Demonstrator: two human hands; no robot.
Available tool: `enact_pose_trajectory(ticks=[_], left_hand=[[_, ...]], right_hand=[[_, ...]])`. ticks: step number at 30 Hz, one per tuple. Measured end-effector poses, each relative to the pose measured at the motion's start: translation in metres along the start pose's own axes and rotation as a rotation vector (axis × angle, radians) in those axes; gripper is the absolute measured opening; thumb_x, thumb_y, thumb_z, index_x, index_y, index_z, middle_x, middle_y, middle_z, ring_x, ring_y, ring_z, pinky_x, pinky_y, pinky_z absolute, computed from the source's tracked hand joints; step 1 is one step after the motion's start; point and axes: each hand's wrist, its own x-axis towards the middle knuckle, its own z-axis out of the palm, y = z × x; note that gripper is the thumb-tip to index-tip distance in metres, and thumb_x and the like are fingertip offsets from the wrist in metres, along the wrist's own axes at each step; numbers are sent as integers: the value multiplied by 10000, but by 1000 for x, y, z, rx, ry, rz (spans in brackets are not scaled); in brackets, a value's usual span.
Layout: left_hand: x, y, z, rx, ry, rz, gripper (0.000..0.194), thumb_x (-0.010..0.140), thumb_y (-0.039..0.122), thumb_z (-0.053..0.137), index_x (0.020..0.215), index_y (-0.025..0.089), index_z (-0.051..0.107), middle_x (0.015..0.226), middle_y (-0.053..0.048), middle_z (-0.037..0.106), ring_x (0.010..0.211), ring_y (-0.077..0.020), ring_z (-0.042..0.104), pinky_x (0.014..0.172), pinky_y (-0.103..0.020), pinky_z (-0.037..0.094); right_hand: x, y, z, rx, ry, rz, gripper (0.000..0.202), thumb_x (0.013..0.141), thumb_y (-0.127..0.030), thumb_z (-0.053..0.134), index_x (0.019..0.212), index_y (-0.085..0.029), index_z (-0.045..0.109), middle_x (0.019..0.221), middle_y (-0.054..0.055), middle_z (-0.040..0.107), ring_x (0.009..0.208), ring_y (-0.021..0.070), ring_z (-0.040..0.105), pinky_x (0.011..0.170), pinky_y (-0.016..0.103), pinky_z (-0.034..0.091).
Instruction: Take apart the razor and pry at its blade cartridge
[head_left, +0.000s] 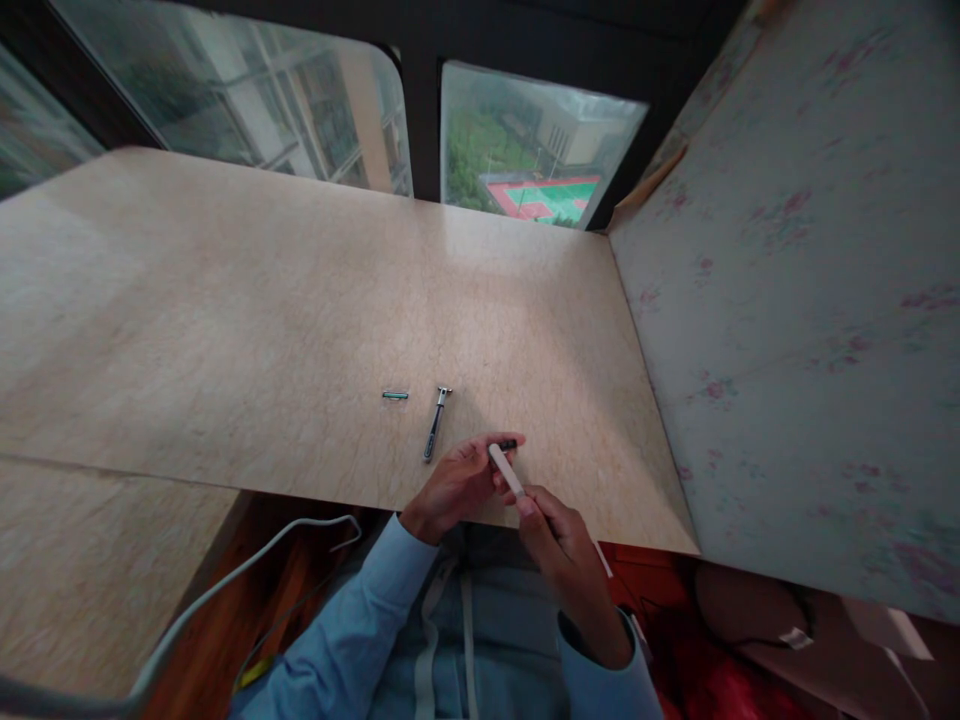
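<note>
My left hand (465,475) is closed around a small dark piece (508,444), about the size of a razor head, held near its fingertips. My right hand (559,530) grips a slim white stick-like tool (505,468), its rounded end touching or very close to the dark piece. The tool's exact kind does not show. Left of my hands, a razor handle (434,428) in black and silver lies on the table, its narrow bare-looking head pointing away from me. Beside it rests a razor cartridge (395,396) with a green strip, seemingly in a clear cover.
The beige marble-patterned tabletop (300,300) runs back to dark-framed windows (540,150). A flower-patterned wall panel (787,300) rises on the right. A pale cable (225,590) curves past the table's front edge at lower left. Red material (675,620) lies below at right.
</note>
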Motion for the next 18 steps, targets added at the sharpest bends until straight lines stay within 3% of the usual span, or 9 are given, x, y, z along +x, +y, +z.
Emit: enact_pose_trajectory(ticks=[11, 18], left_hand=[[-2, -1, -3, 22, 25, 21, 465, 816, 456, 735, 1126, 110, 716, 672, -19, 563, 607, -105, 507, 607, -242, 394], [-1, -2, -1, 13, 8, 17, 461, 794, 471, 751, 1097, 124, 730, 643, -4, 536, 590, -110, 518, 604, -250, 405]], right_hand=[[-3, 4, -9, 64, -32, 70, 478, 978, -556, 436, 998, -136, 665, 580, -51, 349, 493, 96, 312, 445, 225, 228], [0, -1, 0, 26, 13, 7, 458, 989, -520, 423, 1038, -139, 673, 577, -50, 353, 487, 99, 304, 447, 232, 225]])
